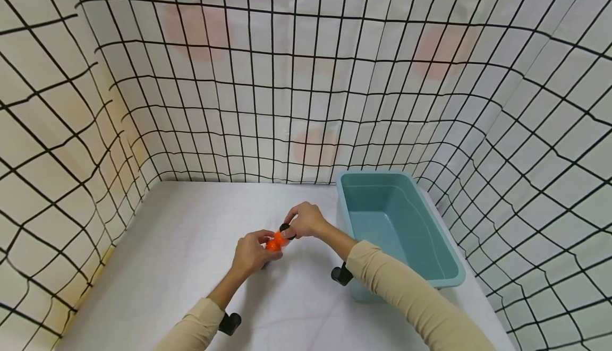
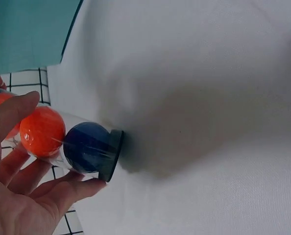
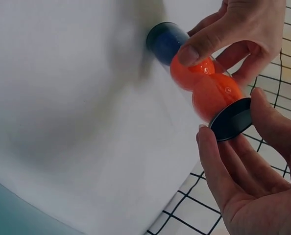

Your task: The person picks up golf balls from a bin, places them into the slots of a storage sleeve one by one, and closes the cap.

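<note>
A clear plastic tube of balls [image 1: 276, 241] is held tilted above the white table, between both hands. Inside it are two orange balls [image 2: 42, 131] and a dark blue ball [image 2: 86, 147]. My left hand [image 1: 249, 253] grips the tube's middle, its thumb over an orange ball in the right wrist view. At the orange end, my right hand [image 1: 307, 220] holds the black cap [image 3: 232, 120] by its rim between thumb and fingers. The cap sits against the tube there. A second dark cap [image 2: 114, 155] closes the blue end.
A light blue plastic bin [image 1: 404, 282] stands on the right of the white table [image 1: 191, 223]. Black wire grid panels [image 1: 291, 85] rise at the back and both sides. Black camera mounts [image 1: 341, 275] hang at both wrists.
</note>
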The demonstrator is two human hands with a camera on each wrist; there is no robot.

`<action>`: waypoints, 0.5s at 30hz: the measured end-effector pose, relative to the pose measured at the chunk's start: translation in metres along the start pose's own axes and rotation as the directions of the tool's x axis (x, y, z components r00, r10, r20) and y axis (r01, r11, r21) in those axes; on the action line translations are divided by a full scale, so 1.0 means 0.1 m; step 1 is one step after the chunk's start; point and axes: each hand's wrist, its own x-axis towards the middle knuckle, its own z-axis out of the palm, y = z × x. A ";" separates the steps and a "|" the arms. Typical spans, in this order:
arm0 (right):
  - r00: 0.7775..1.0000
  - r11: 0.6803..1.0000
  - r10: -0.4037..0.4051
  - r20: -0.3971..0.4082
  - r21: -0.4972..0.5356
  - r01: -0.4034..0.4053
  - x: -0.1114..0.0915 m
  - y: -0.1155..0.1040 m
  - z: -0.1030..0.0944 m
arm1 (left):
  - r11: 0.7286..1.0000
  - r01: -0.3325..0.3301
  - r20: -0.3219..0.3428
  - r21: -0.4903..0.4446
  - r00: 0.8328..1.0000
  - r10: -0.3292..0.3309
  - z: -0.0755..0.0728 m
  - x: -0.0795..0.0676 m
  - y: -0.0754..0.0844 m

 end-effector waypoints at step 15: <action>0.994 0.995 -0.032 -0.102 -0.101 0.021 -0.01 -0.07 0.10 | 1.000 -0.020 -0.010 -0.015 1.000 0.019 0.01 0.01 -0.03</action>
